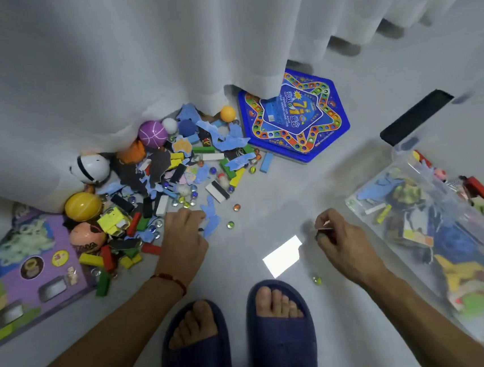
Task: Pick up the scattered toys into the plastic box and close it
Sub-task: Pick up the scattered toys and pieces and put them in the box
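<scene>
The left hand [182, 236] reaches down at the near edge of the toy pile [160, 179], fingers curled over small pieces on the floor [267, 210]; what it grips I cannot tell. The right hand [333, 235] hovers beside the plastic box [434, 224], pinching a thin flat piece [325, 228] between thumb and fingers. The box stands open at right, partly filled with toys. A loose marble [317, 280] lies near the right wrist. A blue game board [293, 116] lies beyond the pile, partly under a curtain [162, 43].
</scene>
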The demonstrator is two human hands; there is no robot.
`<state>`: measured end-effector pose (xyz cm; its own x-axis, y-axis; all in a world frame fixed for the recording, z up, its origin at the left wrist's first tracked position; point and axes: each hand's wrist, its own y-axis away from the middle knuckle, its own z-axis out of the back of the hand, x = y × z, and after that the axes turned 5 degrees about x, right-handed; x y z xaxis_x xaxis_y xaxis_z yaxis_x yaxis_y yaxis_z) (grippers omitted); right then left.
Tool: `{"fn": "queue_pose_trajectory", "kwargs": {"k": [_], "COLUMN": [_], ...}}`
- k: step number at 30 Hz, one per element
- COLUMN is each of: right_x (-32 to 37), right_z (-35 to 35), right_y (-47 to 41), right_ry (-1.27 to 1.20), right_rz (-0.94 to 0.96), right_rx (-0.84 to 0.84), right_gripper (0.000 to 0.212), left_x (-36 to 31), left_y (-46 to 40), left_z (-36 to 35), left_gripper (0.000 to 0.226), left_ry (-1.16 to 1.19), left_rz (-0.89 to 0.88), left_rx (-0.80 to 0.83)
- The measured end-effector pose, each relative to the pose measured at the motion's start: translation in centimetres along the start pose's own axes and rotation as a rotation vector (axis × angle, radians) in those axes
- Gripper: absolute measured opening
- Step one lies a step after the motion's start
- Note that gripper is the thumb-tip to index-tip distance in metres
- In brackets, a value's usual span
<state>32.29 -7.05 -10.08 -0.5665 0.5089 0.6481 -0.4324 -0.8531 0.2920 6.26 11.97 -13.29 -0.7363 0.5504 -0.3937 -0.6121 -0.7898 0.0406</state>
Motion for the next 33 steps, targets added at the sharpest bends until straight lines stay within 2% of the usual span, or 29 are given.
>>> {"fn": "queue_pose_trajectory", "kwargs": {"k": [4, 7, 10, 12, 13, 15, 16, 18, 19, 21, 22, 23, 25, 28, 31, 33], "right_x": [-2.1, -1.6, -0.9, -1.0, -1.1, -1.9, -1.7, -0.3, 0.7, 2.8, 3.8, 4.8, 6.4, 8.5, 9.9, 10.2], "right_z": [-4.1, -5.9, -6.2, -6.4, -6.5, -6.4, -6.2, -5.2, -4.5, -3.0, -2.2, -1.3, -0.2, 1.9, 5.6, 8.8], "right_y": [7.8, 10.4, 10.5, 10.5, 10.6, 10.2, 9.7, 8.1, 7.0, 5.1, 4.3, 4.0, 3.5, 4.3, 6.1, 7.9], "right_ry": [0.236, 0.101, 0.098, 0.031, 0.016, 0.021, -0.042, -0.357, -0.605, -1.112, -1.292, -1.419, -1.544, -1.586, -1.603, -1.617], "right_rz": [-0.064, -0.281, -0.352, -0.419, -0.400, -0.280, -0.243, -0.335, -0.417, -0.543, -0.573, -0.577, -0.562, -0.545, -0.486, -0.437], "right_rx": [0.129, 0.104, 0.123, 0.099, 0.081, -0.060, -0.151, -0.219, -0.204, -0.086, -0.027, 0.035, 0.146, 0.245, 0.268, 0.220], "right_gripper": [0.030, 0.015, 0.024, 0.019, 0.010, 0.022, 0.027, 0.032, 0.031, 0.025, 0.022, 0.022, 0.023, 0.026, 0.025, 0.024], "left_x": [1.0, 1.1, 1.0, 1.2, 1.3, 1.2, 1.1, 0.7, 0.4, 0.1, 0.0, -0.4, -0.6, -1.6, -4.3, -8.3], "left_y": [-0.1, -0.2, -0.6, -0.8, -1.0, -1.4, -1.7, -2.2, -2.4, -2.3, -2.1, -1.9, -1.7, -1.6, -1.8, -2.0], "left_z": [-0.9, -1.3, -0.8, -0.5, -0.3, 0.2, 0.5, 1.0, 1.2, 1.7, 1.9, 2.4, 3.3, 6.7, 10.8, 13.9], "left_gripper": [0.039, 0.043, 0.035, 0.027, 0.025, 0.025, 0.029, 0.036, 0.034, 0.016, 0.006, 0.007, 0.013, 0.004, 0.020, 0.026], "left_ry": [0.076, 0.053, -0.064, -0.120, -0.148, -0.199, -0.244, -0.354, -0.400, -0.433, -0.426, -0.434, -0.437, -0.388, -0.305, -0.267], "left_rz": [0.036, 0.003, -0.038, -0.073, -0.092, -0.137, -0.183, -0.255, -0.252, -0.230, -0.209, -0.160, -0.103, -0.109, -0.257, -0.387], "left_rx": [0.057, 0.123, 0.147, 0.142, 0.157, 0.219, 0.257, 0.295, 0.305, 0.320, 0.326, 0.349, 0.366, 0.327, 0.241, 0.241]}}
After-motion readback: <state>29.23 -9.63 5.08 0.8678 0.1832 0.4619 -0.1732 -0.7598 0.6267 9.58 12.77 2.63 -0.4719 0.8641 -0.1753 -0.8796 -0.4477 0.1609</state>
